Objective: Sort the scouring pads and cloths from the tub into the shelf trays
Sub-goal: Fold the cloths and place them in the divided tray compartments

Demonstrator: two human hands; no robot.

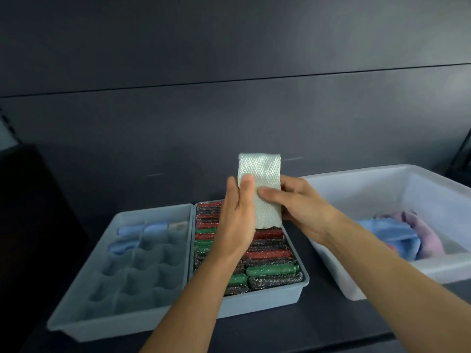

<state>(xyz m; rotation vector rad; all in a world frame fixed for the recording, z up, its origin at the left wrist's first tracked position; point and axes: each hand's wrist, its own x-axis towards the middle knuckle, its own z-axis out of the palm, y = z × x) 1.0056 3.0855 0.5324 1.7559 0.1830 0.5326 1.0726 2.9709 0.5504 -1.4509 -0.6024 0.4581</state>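
White diamond-textured folded cloth [260, 169], pinched upright by left hand [237, 220] and right hand [303, 207] over the grey pad-filled plastic tray [262, 299], could unfold there if either pinch slackens.

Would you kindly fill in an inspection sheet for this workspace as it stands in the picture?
Surface: dark shelf bearing two grey trays and a white tub.
Job's things: folded white cloth held upright above the pad tray, which is packed with red, green and silver scouring pads. The divided tray has a few rolled blue cloths in its far cells. The tub holds blue and pink cloths.
Clutter: nothing seen.
Grippers: left hand and right hand both grip the white cloth.
Cables: nothing seen.
Surroundings: dark panelled wall behind.
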